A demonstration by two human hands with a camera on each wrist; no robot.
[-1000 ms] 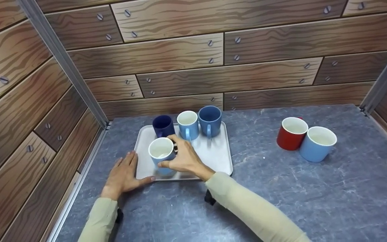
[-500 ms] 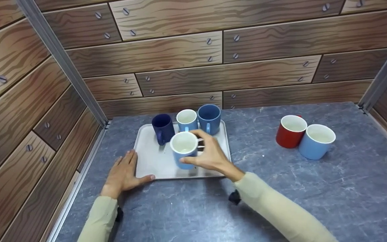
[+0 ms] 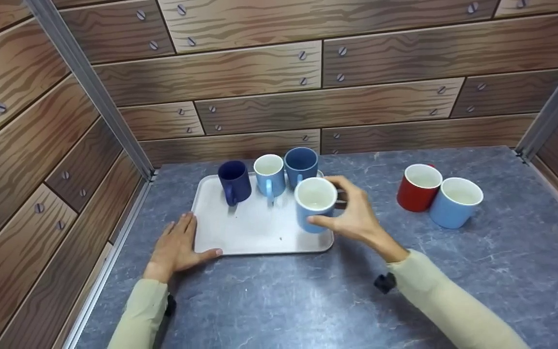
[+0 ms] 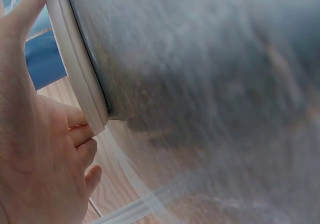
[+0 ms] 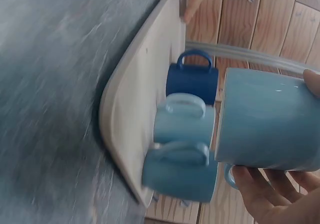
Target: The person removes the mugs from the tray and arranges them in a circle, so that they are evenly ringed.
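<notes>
In the head view my right hand (image 3: 356,215) grips a light blue mug (image 3: 314,206) by its side, thumb in front, over the right part of the white tray (image 3: 245,232). The right wrist view shows this mug (image 5: 270,119) raised off the tray, its handle near my fingers. My left hand (image 3: 177,247) lies with straight fingers against the tray's left edge, thumb at the front corner. Along the back of the tray stand a navy mug (image 3: 235,182), a light blue mug (image 3: 270,177) and a medium blue mug (image 3: 301,165).
On the grey table (image 3: 279,300), right of the tray, a red mug (image 3: 417,194) and a wider light blue mug (image 3: 455,203) stand side by side. Wood-patterned walls (image 3: 259,114) rise behind and at both sides.
My right hand has carried the light blue mug rightward, from the tray's front left to above its right part. The left hand stays at the tray's edge; the other mugs stand where they were.
</notes>
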